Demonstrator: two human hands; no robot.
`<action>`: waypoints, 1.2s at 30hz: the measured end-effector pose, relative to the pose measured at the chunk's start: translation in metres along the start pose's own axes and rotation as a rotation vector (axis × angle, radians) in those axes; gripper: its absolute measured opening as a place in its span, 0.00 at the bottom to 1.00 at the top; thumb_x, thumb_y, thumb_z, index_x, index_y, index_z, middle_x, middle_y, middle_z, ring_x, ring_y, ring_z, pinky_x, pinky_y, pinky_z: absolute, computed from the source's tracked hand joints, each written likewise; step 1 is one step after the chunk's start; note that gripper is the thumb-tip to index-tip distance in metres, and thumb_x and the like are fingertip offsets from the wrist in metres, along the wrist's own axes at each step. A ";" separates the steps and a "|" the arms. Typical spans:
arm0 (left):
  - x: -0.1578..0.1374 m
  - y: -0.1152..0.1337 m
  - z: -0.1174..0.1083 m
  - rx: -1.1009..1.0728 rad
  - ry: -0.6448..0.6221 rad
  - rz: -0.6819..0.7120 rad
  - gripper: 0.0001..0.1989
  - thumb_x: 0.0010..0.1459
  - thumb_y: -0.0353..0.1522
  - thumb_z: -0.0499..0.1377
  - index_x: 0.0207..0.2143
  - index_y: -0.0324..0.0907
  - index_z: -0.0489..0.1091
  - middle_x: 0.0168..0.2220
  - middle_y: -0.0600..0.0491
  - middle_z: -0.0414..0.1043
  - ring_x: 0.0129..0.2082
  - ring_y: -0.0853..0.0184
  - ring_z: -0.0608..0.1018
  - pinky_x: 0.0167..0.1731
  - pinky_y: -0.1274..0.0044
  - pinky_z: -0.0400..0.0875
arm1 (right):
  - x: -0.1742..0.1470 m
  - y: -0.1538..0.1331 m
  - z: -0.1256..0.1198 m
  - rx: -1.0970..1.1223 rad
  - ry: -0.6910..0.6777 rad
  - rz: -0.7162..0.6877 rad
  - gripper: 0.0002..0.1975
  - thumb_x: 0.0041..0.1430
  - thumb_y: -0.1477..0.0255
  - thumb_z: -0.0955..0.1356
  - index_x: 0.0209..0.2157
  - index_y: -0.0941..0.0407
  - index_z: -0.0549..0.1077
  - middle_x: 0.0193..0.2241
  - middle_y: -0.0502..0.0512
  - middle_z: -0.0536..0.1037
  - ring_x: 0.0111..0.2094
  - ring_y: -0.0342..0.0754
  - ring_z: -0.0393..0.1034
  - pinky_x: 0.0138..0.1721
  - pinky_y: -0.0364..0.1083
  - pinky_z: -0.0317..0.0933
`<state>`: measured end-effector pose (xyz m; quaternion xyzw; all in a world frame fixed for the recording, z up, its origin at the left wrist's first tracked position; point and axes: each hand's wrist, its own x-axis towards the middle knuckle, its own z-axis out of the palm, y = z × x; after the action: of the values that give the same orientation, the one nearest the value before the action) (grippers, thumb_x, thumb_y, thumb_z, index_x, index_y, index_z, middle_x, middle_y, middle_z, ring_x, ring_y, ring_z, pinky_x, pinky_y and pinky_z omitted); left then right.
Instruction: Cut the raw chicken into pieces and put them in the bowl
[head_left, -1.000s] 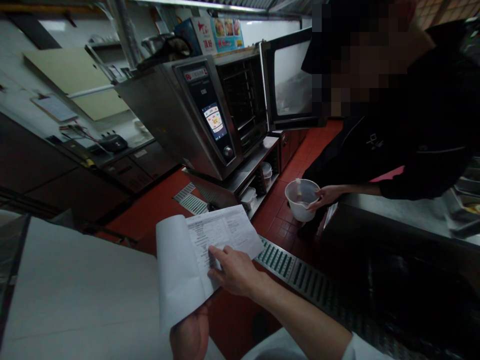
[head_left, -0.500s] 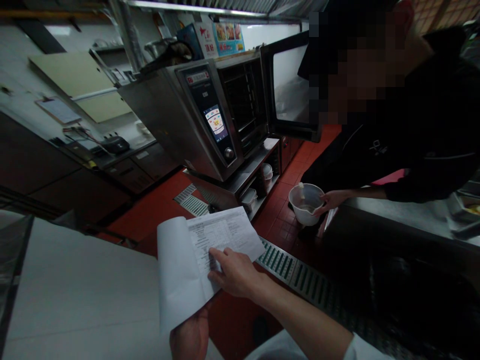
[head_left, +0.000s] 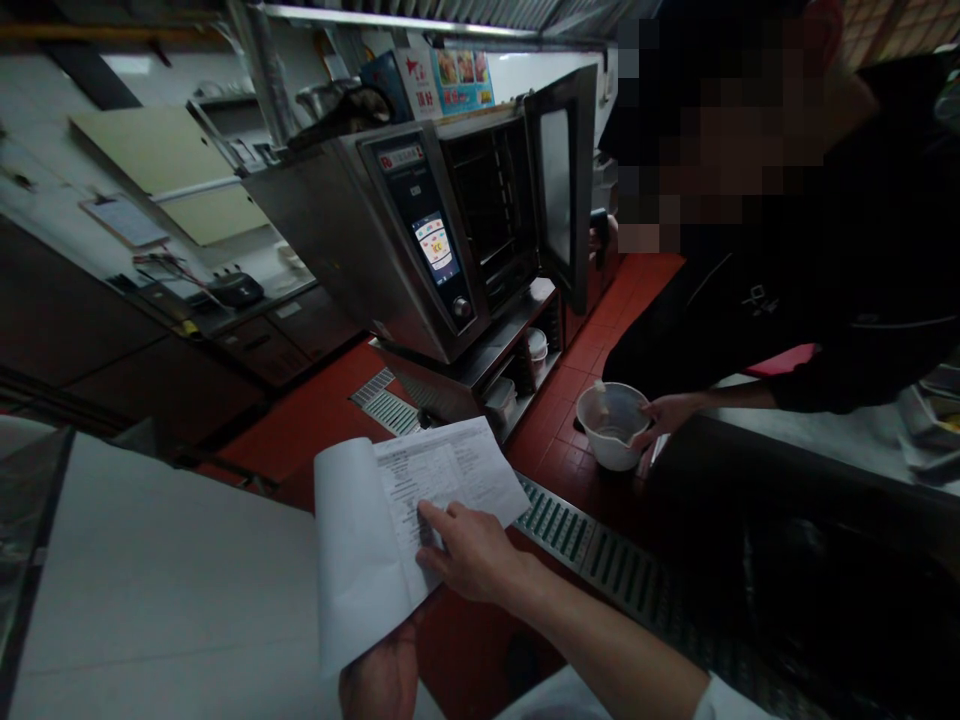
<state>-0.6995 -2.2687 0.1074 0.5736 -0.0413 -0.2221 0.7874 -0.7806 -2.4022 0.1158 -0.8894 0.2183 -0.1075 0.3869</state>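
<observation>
My left hand (head_left: pixel 380 675) supports a stack of printed sheets (head_left: pixel 466 455) from underneath. Its top pages are folded back over the left side, and most of its fingers are hidden under the paper. On the printed page rests my right hand (head_left: pixel 472 548), index finger pointing at the text and thumb held apart, with nothing in its grip. Across from me, a co-worker's hand (head_left: pixel 667 412) grips the rim of a translucent plastic measuring jug (head_left: pixel 613 430).
Ahead stands a combi oven (head_left: pixel 352 240) with a lit display; its glass door (head_left: pixel 559 190) is ajar, a co-worker's other hand by the handle. A white surface (head_left: pixel 172 580) lies at left. A drain grate (head_left: pixel 592 540) crosses the red floor. Steel counter (head_left: pixel 825 430) at right.
The oven door has swung partway toward shut, with the co-worker's hand now showing at its handle. The jug sits slightly lower in view. My hands and the sheets have hardly moved.
</observation>
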 end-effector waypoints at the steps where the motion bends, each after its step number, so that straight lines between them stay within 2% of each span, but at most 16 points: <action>1: 0.000 0.000 -0.001 -0.001 0.000 -0.018 0.25 0.43 0.38 0.71 0.47 0.50 0.77 0.50 0.52 0.80 0.57 0.52 0.75 0.43 0.70 0.80 | 0.000 0.000 0.001 -0.003 0.002 -0.001 0.32 0.64 0.56 0.65 0.67 0.46 0.56 0.48 0.58 0.76 0.45 0.59 0.75 0.41 0.53 0.67; 11: 0.001 0.003 -0.005 0.082 0.029 -0.018 0.29 0.37 0.39 0.73 0.46 0.51 0.77 0.52 0.54 0.79 0.60 0.50 0.73 0.47 0.69 0.80 | 0.001 -0.002 0.005 0.011 0.007 -0.004 0.31 0.64 0.57 0.65 0.66 0.47 0.57 0.49 0.60 0.77 0.46 0.60 0.75 0.43 0.54 0.67; 17: 0.007 -0.002 -0.011 0.089 0.014 0.028 0.23 0.45 0.41 0.70 0.47 0.53 0.77 0.52 0.53 0.80 0.60 0.50 0.73 0.50 0.66 0.79 | 0.001 -0.004 0.006 0.042 0.008 0.008 0.32 0.63 0.58 0.65 0.67 0.48 0.57 0.51 0.62 0.76 0.48 0.62 0.75 0.44 0.56 0.68; 23: 0.005 -0.007 -0.011 0.082 -0.001 0.005 0.25 0.43 0.41 0.71 0.47 0.51 0.77 0.50 0.53 0.81 0.58 0.49 0.75 0.48 0.66 0.80 | -0.003 -0.002 0.007 0.040 0.009 0.015 0.32 0.64 0.58 0.65 0.67 0.48 0.56 0.51 0.62 0.76 0.48 0.62 0.75 0.45 0.57 0.68; 28: -0.001 -0.007 -0.012 0.075 0.045 -0.001 0.28 0.40 0.39 0.73 0.48 0.51 0.77 0.51 0.53 0.80 0.58 0.49 0.74 0.49 0.65 0.79 | -0.006 -0.003 0.008 0.042 -0.011 0.016 0.32 0.64 0.58 0.65 0.67 0.48 0.56 0.51 0.62 0.76 0.49 0.62 0.75 0.46 0.57 0.68; 33: -0.003 -0.009 -0.022 0.230 0.055 0.140 0.24 0.48 0.44 0.68 0.49 0.52 0.77 0.53 0.50 0.79 0.60 0.49 0.73 0.51 0.62 0.78 | -0.006 -0.005 0.012 0.062 -0.019 -0.027 0.34 0.64 0.58 0.65 0.69 0.49 0.54 0.52 0.62 0.76 0.49 0.62 0.74 0.47 0.58 0.69; 36: -0.004 -0.008 -0.036 0.347 0.053 0.240 0.23 0.49 0.43 0.67 0.49 0.53 0.77 0.53 0.51 0.79 0.61 0.49 0.72 0.51 0.61 0.78 | -0.005 -0.008 0.015 0.071 -0.038 -0.050 0.34 0.65 0.58 0.64 0.69 0.49 0.54 0.52 0.63 0.76 0.50 0.63 0.74 0.48 0.59 0.69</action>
<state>-0.6936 -2.2377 0.0889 0.6972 -0.1265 -0.1011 0.6983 -0.7773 -2.3850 0.1113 -0.8821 0.1848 -0.1076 0.4197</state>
